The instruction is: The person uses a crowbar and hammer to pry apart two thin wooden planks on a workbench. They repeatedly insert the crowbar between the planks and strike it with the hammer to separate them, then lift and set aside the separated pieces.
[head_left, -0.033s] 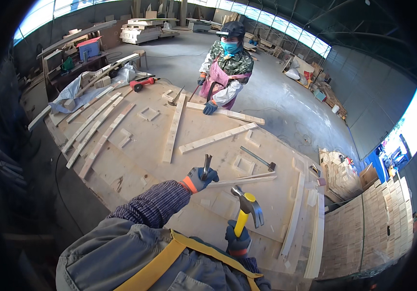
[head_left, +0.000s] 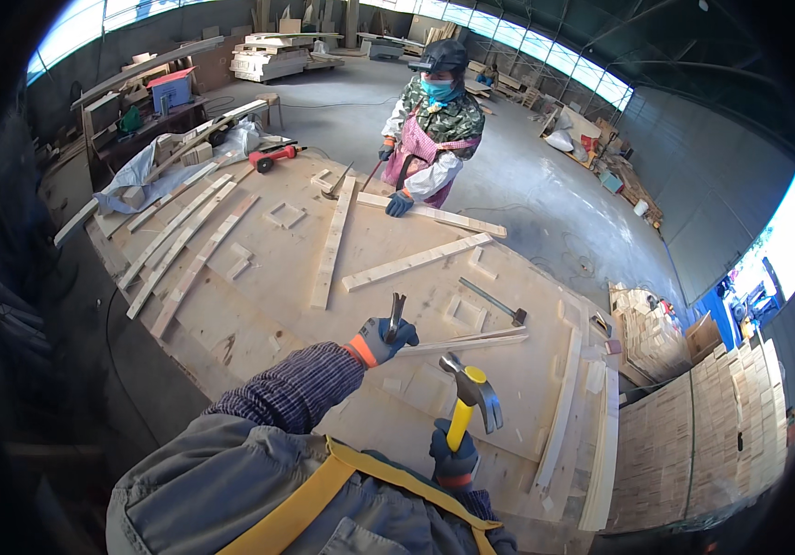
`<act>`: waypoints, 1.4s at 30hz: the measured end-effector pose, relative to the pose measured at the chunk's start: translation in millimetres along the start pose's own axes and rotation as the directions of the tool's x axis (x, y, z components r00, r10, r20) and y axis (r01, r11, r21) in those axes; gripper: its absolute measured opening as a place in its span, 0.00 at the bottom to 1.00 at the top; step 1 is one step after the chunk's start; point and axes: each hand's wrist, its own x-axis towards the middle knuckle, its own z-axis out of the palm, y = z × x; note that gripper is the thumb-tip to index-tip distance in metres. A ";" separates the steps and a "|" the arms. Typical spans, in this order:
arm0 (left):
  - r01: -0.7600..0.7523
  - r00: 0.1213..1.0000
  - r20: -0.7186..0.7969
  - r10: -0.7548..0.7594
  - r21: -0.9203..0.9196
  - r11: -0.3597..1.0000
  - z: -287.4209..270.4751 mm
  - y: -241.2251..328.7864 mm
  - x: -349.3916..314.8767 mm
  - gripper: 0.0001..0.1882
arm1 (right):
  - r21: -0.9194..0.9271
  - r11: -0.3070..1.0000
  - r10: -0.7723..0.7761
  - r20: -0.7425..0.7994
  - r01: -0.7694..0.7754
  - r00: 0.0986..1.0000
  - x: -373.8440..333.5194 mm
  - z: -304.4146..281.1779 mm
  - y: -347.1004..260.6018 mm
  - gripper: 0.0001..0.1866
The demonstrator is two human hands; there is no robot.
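Note:
My left hand [head_left: 385,342], in a grey glove with an orange cuff, is closed round a short dark metal pry bar [head_left: 396,314] whose forked claw end points up. Its lower part is hidden in the fist. To the right and nearer my body, my right hand [head_left: 454,453] grips a claw hammer [head_left: 460,424] by its yellow handle, steel head uppermost. Both tools are apart from each other, over the wooden worktable [head_left: 300,342]. Just beyond my left hand, thin wood strips [head_left: 471,343] lie on the table. A second hammer [head_left: 494,302] rests farther off.
Across the table a co-worker [head_left: 430,120] has one gloved hand on a wood batten [head_left: 453,219] and holds a thin rod in the other. More battens [head_left: 331,250] and small wooden frames [head_left: 284,215] lie about. A red power tool [head_left: 273,159] sits far left; stacked wood [head_left: 702,435] stands right.

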 end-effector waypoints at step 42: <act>-0.010 0.993 0.117 0.002 0.069 0.998 6.8 -0.9 -2.7 0.07 | -0.052 0.997 -0.035 0.281 0.051 0.959 65.3 -10.2 -73.1 0.19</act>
